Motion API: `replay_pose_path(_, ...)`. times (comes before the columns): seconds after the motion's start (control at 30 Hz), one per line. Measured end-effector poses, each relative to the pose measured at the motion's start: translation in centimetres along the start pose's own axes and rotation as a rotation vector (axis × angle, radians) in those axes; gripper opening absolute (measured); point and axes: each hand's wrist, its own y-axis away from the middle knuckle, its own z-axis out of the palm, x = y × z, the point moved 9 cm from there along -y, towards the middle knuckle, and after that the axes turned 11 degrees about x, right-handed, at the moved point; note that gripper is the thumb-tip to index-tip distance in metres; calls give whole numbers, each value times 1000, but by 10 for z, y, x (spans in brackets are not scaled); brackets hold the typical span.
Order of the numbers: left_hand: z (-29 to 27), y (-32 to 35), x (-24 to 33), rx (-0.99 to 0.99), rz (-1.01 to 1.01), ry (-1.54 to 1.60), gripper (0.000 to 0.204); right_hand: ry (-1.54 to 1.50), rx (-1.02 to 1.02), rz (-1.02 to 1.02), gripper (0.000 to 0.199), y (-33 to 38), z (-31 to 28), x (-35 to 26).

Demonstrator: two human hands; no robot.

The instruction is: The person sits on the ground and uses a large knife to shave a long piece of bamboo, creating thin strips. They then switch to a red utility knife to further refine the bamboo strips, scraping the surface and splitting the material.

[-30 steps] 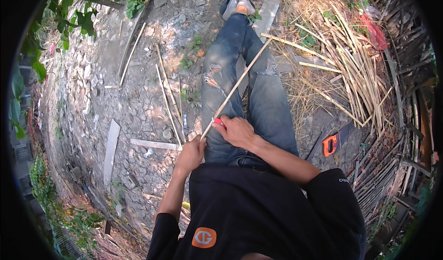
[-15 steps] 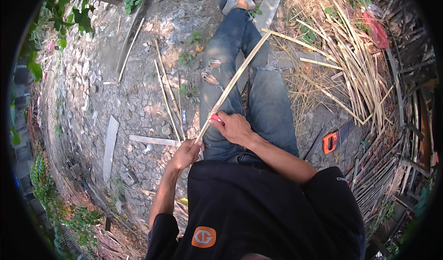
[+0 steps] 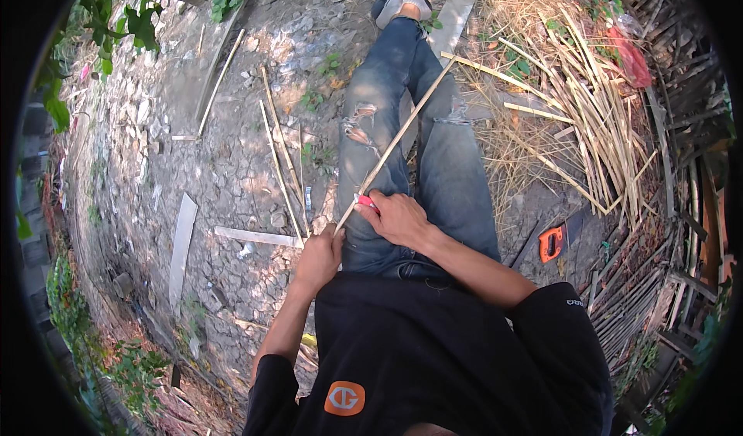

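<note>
A long, pale bamboo strip (image 3: 402, 132) lies slantwise across my jeans, its far end beyond my knees at the upper right. My left hand (image 3: 319, 258) is closed round its near end, beside my left hip. Pressed against the strip a little farther up is my right hand (image 3: 396, 218), wrapped round a small red-handled knife (image 3: 364, 200). The knife's blade is too small and covered to make out. The strip's narrow side faces up.
Many bamboo strips (image 3: 600, 126) lie piled over straw at the right. An orange-handled saw (image 3: 550, 244) rests near my right thigh. Several loose strips (image 3: 280, 153) and a flat grey slat (image 3: 183, 238) are on the stony ground at the left.
The bamboo strip has turned from its broad face to its narrow edge. My left hand has rolled with it and shifted slightly. My right hand stays nearly in place.
</note>
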Motion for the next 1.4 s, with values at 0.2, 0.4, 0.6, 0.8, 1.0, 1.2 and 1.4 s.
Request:
replay_pose_path(0.2, -1, 20, -9, 68, -78, -181, 20, -54, 27, -14, 51, 0, 4, 8)
replay_pose_path(0.4, -8, 31, -18, 23, 32, 73, 24, -32, 65, -72, 47, 4, 10, 3)
replay_pose_path(0.6, 32, 36, -46, -491, -549, 791, 35, -20, 145, -140, 43, 6, 8, 2)
replay_pose_path(0.8, 41, 29, -65, -594, -584, 828, 31, -13, 186, -157, 42, 3, 5, 2)
replay_pose_path(1.0, -50, -7, 19, 102, 88, 56, 30, -402, 280, 18, 36, -7, -37, 18)
replay_pose_path(1.2, -95, -4, 90, 530, 403, -270, 46, -500, 358, 91, 35, -23, -78, 34)
replay_pose_path(1.4, -40, 58, 138, 121, 705, 273, 56, -497, 456, 104, 32, -22, -118, 43)
